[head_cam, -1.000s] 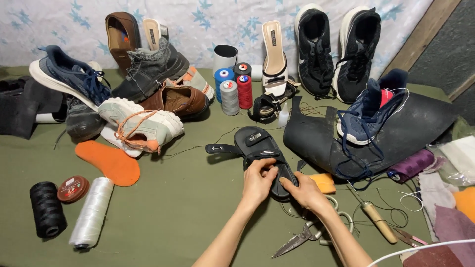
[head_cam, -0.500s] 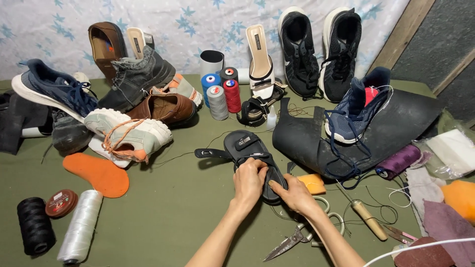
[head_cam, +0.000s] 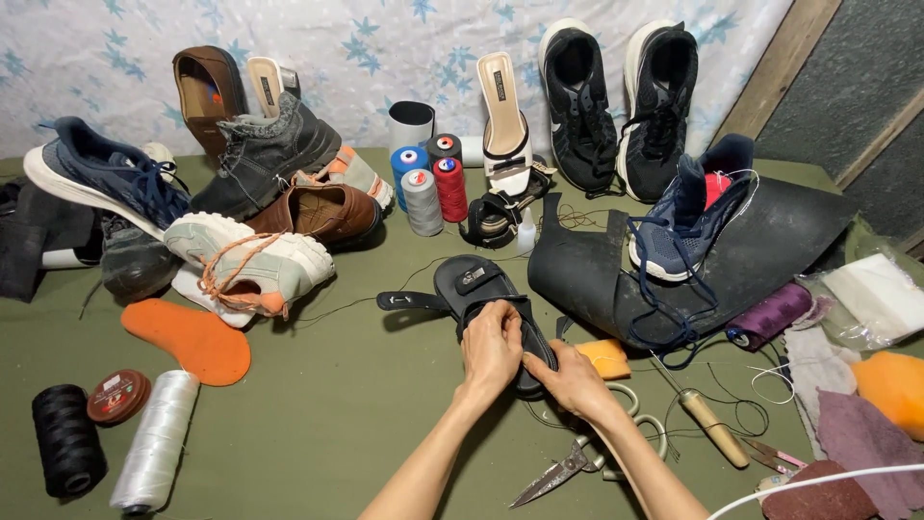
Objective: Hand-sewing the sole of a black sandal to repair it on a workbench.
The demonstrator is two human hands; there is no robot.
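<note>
Gripping black sandal (head_cam: pixel 481 289), left hand (head_cam: pixel 491 349), right hand (head_cam: pixel 575 377), orange sponge (head_cam: pixel 608 357) beside

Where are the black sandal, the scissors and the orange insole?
black sandal (head_cam: pixel 478 279): head view, on its footbed near the buckle.
scissors (head_cam: pixel 558 472): head view, on the blades.
orange insole (head_cam: pixel 192 339): head view, on its flat middle.

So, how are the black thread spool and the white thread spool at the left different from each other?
The black thread spool is dark and looks shorter and thicker; the white thread spool is pale, glossy and longer. The black one lies farther left, beside a small round tin; the white one lies nearer the orange insole. Both lie on their sides on the green cloth, far from the hands.
</note>
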